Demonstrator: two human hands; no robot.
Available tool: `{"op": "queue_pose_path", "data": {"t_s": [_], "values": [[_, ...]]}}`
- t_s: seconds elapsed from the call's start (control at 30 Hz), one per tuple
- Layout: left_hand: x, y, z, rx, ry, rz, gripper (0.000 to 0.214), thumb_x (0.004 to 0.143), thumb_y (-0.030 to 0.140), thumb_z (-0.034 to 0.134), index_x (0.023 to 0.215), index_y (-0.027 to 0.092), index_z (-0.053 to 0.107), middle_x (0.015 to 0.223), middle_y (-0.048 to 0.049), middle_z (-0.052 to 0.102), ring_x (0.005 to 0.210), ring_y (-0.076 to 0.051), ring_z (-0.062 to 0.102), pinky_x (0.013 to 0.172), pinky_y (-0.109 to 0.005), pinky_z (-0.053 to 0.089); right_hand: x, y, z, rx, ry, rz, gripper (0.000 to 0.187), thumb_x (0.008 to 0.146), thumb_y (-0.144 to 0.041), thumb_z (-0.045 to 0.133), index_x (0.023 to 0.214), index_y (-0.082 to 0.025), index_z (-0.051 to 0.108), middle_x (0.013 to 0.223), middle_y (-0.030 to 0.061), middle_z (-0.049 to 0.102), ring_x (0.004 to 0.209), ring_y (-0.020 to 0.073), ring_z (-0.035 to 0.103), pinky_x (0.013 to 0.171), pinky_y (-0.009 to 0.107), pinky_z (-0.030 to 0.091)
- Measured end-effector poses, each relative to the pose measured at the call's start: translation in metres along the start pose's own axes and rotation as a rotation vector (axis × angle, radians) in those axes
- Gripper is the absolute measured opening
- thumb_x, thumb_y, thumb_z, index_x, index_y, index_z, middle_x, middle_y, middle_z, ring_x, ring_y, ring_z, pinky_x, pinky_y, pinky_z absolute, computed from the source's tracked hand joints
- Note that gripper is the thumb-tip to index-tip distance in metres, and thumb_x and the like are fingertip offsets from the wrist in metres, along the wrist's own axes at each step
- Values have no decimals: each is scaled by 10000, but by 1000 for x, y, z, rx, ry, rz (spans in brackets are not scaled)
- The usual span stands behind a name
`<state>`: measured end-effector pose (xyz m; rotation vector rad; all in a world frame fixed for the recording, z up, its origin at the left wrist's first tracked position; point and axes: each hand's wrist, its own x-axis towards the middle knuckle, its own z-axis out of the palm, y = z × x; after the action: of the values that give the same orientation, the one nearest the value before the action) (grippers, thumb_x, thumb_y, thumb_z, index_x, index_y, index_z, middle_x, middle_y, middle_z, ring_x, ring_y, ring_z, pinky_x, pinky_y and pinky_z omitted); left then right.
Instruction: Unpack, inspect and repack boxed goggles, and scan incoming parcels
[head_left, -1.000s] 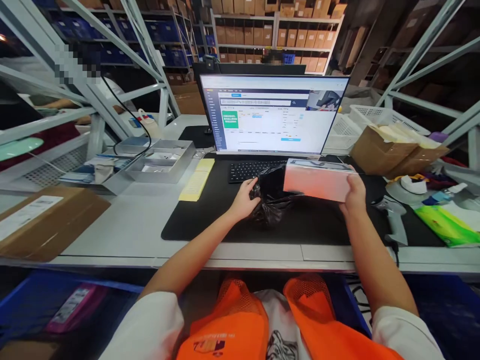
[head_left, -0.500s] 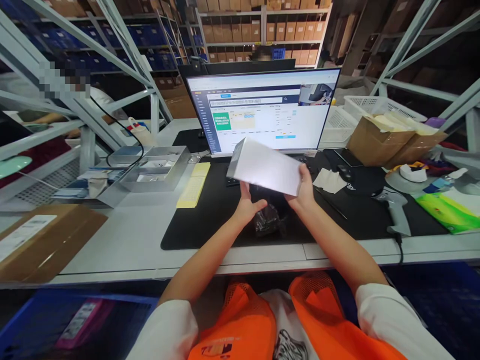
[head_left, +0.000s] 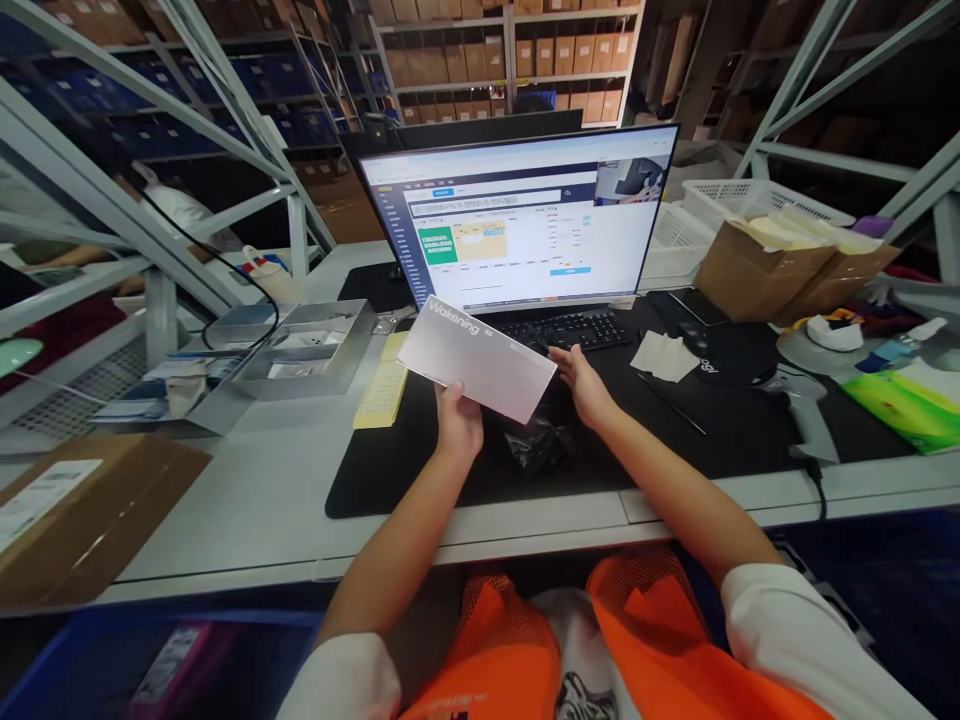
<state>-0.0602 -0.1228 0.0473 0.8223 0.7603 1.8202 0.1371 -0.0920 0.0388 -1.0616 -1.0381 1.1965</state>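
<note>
A flat silvery-white box (head_left: 477,362) printed "Wakening" is held tilted above the black desk mat (head_left: 375,470). My left hand (head_left: 458,425) grips its lower edge, thumb on the front face and the other fingers hidden behind. Close to the box's right end, my right hand (head_left: 585,385) has its fingers stretched out and seems to hold nothing; whether a fingertip touches the box I cannot tell. Below the box lies a crumpled black plastic bag (head_left: 534,445). Behind it stand the keyboard (head_left: 577,330) and a lit monitor (head_left: 525,235).
To the left are a yellow paper pad (head_left: 381,390), a grey tray (head_left: 307,350) and a taped cardboard box (head_left: 97,510). On the right lie a tissue (head_left: 664,358), a thin black stick (head_left: 671,403), a barcode scanner (head_left: 806,415) and a green packet (head_left: 904,405). Metal struts flank the desk.
The box has moved left and lower and turned, so its printed face now shows. My right hand has let go of its right end and opened. The view has shifted slightly.
</note>
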Motion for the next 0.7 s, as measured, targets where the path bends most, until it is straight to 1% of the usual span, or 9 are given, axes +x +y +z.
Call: {"op": "queue_pose_path", "data": {"t_s": [0.1,0.2,0.3,0.37,0.4,0.47,0.53,0.6,0.7], "values": [[8,10,-4,-53,41,65,514,761,515,691,1189,235,643,1226,-73,731,1229,-281,654,1015,-375,542,-2,-18,-16,-103,-126,-82,662,825,-829,575,1071,-245,765,1261,91,715,1304,303,582,1187,509,358],[9,21,-3,-77,47,130,517,745,514,710,1179,241,650,1216,-64,733,1247,-286,644,1032,-376,535,-12,-39,-28,-245,-113,-293,561,858,-729,645,1087,-230,760,1194,104,729,1220,303,629,1123,503,430],[1,23,1,-83,33,99,561,715,533,729,1187,236,661,1209,-69,734,1233,-300,649,1031,-387,540,-26,-53,-25,-305,-215,-360,816,764,-752,732,1414,-277,595,1472,113,578,1382,334,513,1159,533,386],[-8,19,6,-66,-5,35,622,700,600,727,1192,224,667,1183,-84,738,1211,-316,659,1034,-407,543,-35,-55,-16,-276,-350,-297,1084,665,-762,802,1567,-310,406,1563,117,482,1430,354,460,1164,546,382],[-12,17,9,-53,-39,-9,666,687,635,730,1204,220,664,1176,-91,737,1204,-323,660,1039,-421,542,-39,-55,-12,-243,-367,-261,1128,651,-759,813,1584,-308,367,1547,123,495,1409,355,483,1152,540,401],[-19,12,16,-4,-145,-93,755,663,676,751,1251,217,639,1191,-106,723,1211,-340,653,1064,-460,530,-45,-53,-10,-160,-296,-216,1065,674,-736,806,1550,-287,399,1467,130,558,1315,340,563,1111,514,455],[-25,12,21,145,-286,-133,796,685,673,770,1316,219,598,1282,-130,676,1273,-359,614,1114,-510,489,-49,-52,-23,-110,-147,-224,935,704,-710,787,1467,-269,473,1423,132,577,1233,327,611,1071,505,491],[-32,17,22,458,-411,-74,818,726,633,787,1393,224,550,1475,-168,535,1403,-388,501,1179,-568,409,-54,-51,-51,-130,5,-278,841,711,-670,794,1394,-257,527,1400,136,584,1197,328,627,1048,518,504],[-53,23,13,1046,-563,132,937,699,567,859,1498,258,480,1705,-171,155,1573,-475,132,1232,-724,173,-63,-48,-105,-181,272,-388,731,710,-566,832,1329,-268,583,1346,117,614,1190,334,633,1045,556,495]]}}
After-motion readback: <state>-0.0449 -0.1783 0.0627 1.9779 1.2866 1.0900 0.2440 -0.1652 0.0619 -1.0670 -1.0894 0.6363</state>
